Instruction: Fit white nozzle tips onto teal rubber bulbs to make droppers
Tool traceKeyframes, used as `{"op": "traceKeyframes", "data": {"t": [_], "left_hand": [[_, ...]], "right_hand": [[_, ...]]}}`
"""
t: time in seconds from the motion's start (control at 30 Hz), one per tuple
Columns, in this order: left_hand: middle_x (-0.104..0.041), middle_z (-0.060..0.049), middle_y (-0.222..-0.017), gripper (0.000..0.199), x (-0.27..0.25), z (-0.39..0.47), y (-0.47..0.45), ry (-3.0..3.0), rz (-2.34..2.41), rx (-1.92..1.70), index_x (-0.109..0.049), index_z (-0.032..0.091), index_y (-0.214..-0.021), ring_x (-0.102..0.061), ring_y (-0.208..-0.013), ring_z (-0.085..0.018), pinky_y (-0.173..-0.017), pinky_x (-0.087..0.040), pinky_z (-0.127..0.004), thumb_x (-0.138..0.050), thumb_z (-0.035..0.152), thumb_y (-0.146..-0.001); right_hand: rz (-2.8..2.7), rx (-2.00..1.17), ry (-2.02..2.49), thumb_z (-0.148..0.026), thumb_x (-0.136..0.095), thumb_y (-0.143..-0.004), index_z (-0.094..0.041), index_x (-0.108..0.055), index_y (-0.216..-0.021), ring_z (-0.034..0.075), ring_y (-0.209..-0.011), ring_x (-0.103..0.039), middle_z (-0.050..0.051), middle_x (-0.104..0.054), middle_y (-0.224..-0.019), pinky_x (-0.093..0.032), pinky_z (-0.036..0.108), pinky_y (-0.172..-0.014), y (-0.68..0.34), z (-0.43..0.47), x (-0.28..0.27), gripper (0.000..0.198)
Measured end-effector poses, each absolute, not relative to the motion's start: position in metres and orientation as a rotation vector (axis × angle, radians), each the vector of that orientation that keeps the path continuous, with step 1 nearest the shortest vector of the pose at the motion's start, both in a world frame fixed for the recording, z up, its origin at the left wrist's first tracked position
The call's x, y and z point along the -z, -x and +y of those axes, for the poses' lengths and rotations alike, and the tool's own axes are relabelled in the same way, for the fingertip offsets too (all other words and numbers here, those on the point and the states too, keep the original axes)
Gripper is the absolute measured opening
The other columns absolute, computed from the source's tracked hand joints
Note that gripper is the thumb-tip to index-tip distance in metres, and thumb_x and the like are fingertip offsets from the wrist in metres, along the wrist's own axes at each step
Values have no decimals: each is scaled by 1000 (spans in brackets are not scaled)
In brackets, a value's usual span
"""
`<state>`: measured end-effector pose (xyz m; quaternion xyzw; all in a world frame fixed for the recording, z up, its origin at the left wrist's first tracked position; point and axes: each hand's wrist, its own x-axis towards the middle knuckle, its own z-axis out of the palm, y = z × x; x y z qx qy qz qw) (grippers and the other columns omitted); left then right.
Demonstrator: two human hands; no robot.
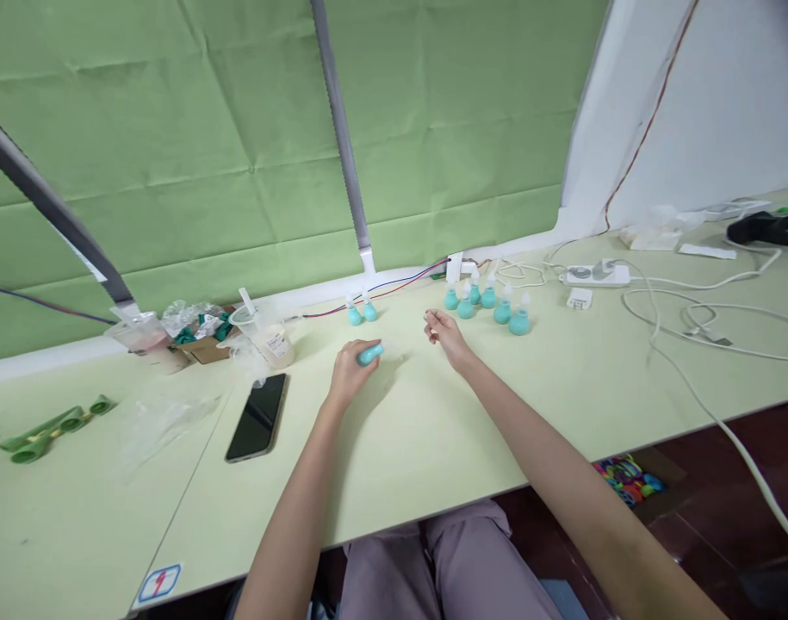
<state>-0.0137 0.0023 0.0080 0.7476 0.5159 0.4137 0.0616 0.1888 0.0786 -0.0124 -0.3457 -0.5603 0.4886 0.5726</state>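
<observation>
My left hand [347, 372] is closed around a small turquoise squeeze bottle [370, 354], which lies tilted sideways with its pale tip to the right. To the right, my right hand [449, 334] is raised over the table with thumb and fingertips pinched together; what they hold, if anything, is too small to make out. Behind my left hand stand two turquoise bulb-shaped bottles [355, 316] with clear tips. Several more such bottles [519, 322] stand upright beyond and right of my right hand.
A black phone [257, 418] lies left of my left forearm, near lidded drink cups [274, 344]. Green cone-shaped pieces [35, 448] and a clear plastic bag [167, 422] are further left. A power strip [597, 275] with white cables sits at right. Green cloth covers the wall behind.
</observation>
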Motion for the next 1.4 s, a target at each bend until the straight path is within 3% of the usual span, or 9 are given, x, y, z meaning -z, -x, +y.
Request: {"op": "traceKeyframes", "data": {"t": [0.23,0.5,0.8,0.97,1.03,1.1,1.17,1.27,1.4], "left_hand": [[-62,-5,-102,39,4,13,47,-1776,1957,-1549,-52,22,-113,-57,-90,-18,-81,-43,-33,-52,27,-75],[-62,-6,-98,36,32,24,67,-1756,2068,-1191,-52,20,-108,-56,-89,-19,-83,-41,-35,-54,27,-73],[-60,-9,-106,39,30,26,71,-1789,2162,-1194,-52,21,-111,-50,-105,-24,-90,-37,-42,-41,45,-83],[-60,-10,-101,30,24,17,70,-2086,2273,-929,-57,20,-102,-52,-100,-27,-84,-39,-40,-55,33,-75],[-60,-10,-96,26,18,12,66,-2144,2303,-1006,-55,19,-99,-54,-94,-25,-79,-41,-37,-55,30,-75],[-57,-9,-95,25,10,7,58,-2148,2308,-1235,-51,19,-100,-55,-90,-23,-75,-42,-34,-51,29,-77],[-56,-8,-95,25,2,3,46,-2205,2213,-1426,-46,19,-104,-55,-88,-21,-74,-42,-32,-48,28,-80],[-57,-8,-92,23,-3,-2,25,-2518,1907,-1330,-45,19,-103,-55,-85,-19,-75,-42,-31,-45,29,-83],[-58,-9,-93,26,-1,-5,4,-2797,1722,-1081,-45,18,-109,-56,-86,-19,-76,-41,-30,-41,30,-86]], "right_hand": [[-2058,-420,1243,-21,-55,-76,-21,-58,-73,13,-71,-54,-1,-63,-78,-33,25,-62,-194,68,26,4],[-2212,-254,1284,-22,-58,-78,-23,-59,-88,14,-84,-57,-1,-65,-88,-34,23,-64,-191,62,26,10],[-2036,-300,1359,-18,-37,-88,-22,-60,-91,15,-83,-57,1,-66,-92,-34,25,-66,-195,64,22,23],[-2025,-289,1334,-20,-44,-85,-22,-61,-89,16,-83,-57,2,-65,-94,-36,25,-68,-194,63,22,18],[-1980,-309,1281,-22,-45,-85,-23,-61,-89,15,-80,-57,2,-65,-94,-38,26,-70,-191,61,20,17],[-1903,-435,1174,-26,-47,-84,-24,-60,-95,13,-78,-57,1,-64,-97,-41,27,-72,-185,58,16,17],[-1837,-695,997,-32,-52,-81,-26,-53,-110,13,-80,-57,2,-61,-105,-45,26,-70,-177,54,12,30],[-1772,-1099,707,-33,-58,-75,-29,-41,-126,14,-89,-58,4,-55,-118,-49,24,-64,-164,48,7,55],[-1657,-1152,616,-31,-62,-69,-21,-61,-102,15,-85,-59,3,-64,-96,-50,25,-66,-156,42,4,35]]}}
